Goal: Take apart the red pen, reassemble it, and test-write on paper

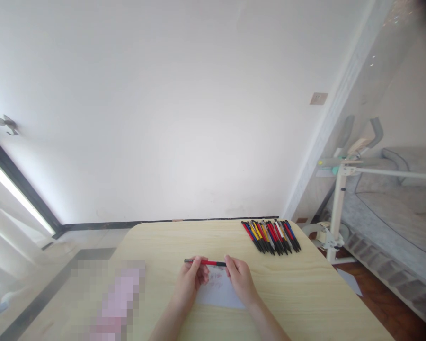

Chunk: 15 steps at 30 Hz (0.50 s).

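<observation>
Clamps the red pen [208, 262] in left hand [193, 273] and right hand [239, 277] above paper [220, 294] already bearing reddish writing; has other pens [271, 237] gathered side by side on the worktop [305, 293].

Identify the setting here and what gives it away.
Probably a living space in a home: a grey sofa and what looks like an exercise bike stand at the right, and a pale curtain hangs at the left.

Pens [271, 237] on tbl [170, 241], rear R of ppr [223, 294]
</observation>
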Motion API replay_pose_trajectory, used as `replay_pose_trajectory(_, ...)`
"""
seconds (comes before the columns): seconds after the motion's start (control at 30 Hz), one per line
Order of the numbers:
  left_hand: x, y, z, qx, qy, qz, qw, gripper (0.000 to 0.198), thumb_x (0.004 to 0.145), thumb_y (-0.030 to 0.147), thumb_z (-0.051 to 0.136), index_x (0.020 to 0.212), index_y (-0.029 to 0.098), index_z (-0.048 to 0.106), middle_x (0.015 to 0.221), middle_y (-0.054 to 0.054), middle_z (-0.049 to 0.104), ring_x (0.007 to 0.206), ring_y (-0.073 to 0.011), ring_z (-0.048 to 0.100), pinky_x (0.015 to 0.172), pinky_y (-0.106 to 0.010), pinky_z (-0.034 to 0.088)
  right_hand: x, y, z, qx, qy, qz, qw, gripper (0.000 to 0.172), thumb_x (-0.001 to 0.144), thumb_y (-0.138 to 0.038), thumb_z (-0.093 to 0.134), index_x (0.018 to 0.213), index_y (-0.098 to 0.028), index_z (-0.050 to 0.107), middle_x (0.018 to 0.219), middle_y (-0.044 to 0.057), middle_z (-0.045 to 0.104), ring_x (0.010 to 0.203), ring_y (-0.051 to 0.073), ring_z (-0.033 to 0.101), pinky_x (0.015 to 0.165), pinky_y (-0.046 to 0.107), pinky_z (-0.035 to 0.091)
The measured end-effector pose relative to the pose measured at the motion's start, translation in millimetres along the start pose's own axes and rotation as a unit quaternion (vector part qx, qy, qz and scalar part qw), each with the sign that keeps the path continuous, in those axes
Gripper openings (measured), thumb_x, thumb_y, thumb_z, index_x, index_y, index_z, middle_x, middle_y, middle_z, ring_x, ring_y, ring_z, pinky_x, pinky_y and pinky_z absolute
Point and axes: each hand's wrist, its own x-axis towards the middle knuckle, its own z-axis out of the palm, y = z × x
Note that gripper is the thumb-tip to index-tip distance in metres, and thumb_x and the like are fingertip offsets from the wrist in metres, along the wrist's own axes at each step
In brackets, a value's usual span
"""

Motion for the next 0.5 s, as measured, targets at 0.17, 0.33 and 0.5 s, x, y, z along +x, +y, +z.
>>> replay_pose_trajectory(0.17, 0.6, -0.4, -0.9, -0.001, 0.0, -0.002, 1.0, 0.032, 0.073, 0.043, 0.06, 0.079, 0.012, 0.06, 0.052, 0.001, 0.057, 0.042, -0.0081, 0.05, 0.041, -0.02, 0.033, -1.1, -1.4, 0.0, -0.026, 0.002, -0.014, 1.0, 0.048, 0.084, -0.052, 0.035, 0.049, -0.019, 0.039, 0.045, -0.005, 0.034, 0.045, 0.011, 0.036, 0.047, 0.022, 0.026)
replay_pose_trajectory(0.33, 2.2, -1.0, -2.5, 0.001, 0.003, -0.001, 1.0, 0.033, 0.071, 0.043, 0.061, 0.078, 0.012, 0.06, 0.052, 0.001, 0.057, 0.042, -0.0082, 0.049, 0.042, -0.02, 0.033, -1.3, -3.7, -1.2, -0.043, 0.0, -0.024, 0.999, 0.049, 0.084, -0.053, 0.036, 0.049, -0.019, 0.041, 0.045, -0.005, 0.037, 0.046, 0.011, 0.038, 0.048, 0.023, 0.026)
replay_pose_trajectory(0.5, 2.8, -1.5, -3.5, 0.011, 0.019, 0.001, 1.0, 0.034, 0.07, 0.045, 0.062, 0.077, 0.012, 0.06, 0.051, 0.002, 0.056, 0.041, -0.0082, 0.049, 0.041, -0.02, 0.032, -2.9, -4.6, -2.2, -0.052, -0.003, -0.033, 0.998, 0.047, 0.084, -0.051, 0.037, 0.051, -0.019, 0.045, 0.046, -0.005, 0.037, 0.047, 0.011, 0.038, 0.048, 0.022, 0.027)
